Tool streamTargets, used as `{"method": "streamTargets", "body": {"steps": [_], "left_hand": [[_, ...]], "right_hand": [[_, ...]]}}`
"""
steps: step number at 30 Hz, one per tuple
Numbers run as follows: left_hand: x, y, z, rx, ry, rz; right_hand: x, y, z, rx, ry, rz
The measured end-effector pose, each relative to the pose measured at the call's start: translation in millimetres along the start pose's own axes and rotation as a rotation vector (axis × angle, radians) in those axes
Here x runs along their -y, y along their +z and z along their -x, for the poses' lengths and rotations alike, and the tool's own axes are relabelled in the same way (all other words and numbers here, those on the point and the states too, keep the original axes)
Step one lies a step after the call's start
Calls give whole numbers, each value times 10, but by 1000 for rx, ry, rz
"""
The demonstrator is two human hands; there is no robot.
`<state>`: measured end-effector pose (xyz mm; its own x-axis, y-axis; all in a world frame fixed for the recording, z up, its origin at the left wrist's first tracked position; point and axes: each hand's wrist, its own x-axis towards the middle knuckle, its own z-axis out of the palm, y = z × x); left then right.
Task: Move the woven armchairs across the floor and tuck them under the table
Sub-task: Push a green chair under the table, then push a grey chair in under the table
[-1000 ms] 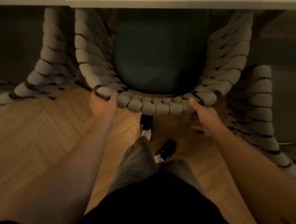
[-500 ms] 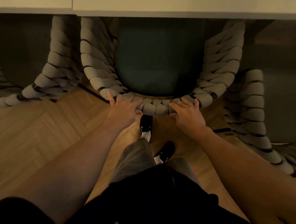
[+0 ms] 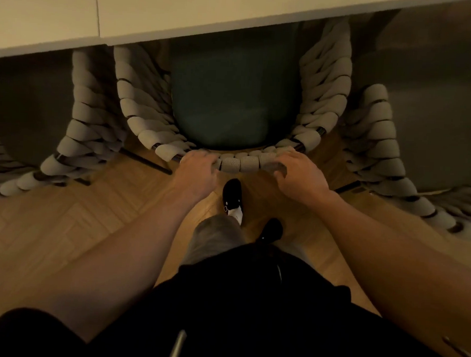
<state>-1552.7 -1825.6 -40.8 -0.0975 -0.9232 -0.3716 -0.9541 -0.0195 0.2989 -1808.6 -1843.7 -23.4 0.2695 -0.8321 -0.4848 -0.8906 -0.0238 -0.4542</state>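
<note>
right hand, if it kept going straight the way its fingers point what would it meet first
The right hand already grips the middle armchair's woven back rim. Straight on, it would probably meet the dark green seat cushion, then the table edge; depth is unclear.

Beige woven armchair (image 3: 147, 113), dark green seat cushion (image 3: 227, 101), herringbone wood floor (image 3: 71, 224), black shoes (image 3: 232, 196)

A person seen from above, looking down their own body. Both forearms are bare, with no sleeves reaching the wrists; the left hand (image 3: 198, 169) and right hand (image 3: 300, 175) wear no gloves, rings or watch that can be made out. A loose black top (image 3: 249, 302) covers the torso. Grey trousers (image 3: 215, 237) cover the one leg that shows. The shoes (image 3: 232, 196) are black, and a white sock shows at the ankle of the forward foot.
</note>
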Motion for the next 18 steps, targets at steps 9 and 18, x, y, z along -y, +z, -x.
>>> {"method": "streamTargets", "body": {"steps": [9, 18], "left_hand": [[-506, 20, 252, 229, 115, -23], [-1485, 465, 438, 468, 283, -155]], "right_hand": [[-514, 205, 1085, 102, 319, -241], [-1349, 623, 2286, 136, 566, -344]]}}
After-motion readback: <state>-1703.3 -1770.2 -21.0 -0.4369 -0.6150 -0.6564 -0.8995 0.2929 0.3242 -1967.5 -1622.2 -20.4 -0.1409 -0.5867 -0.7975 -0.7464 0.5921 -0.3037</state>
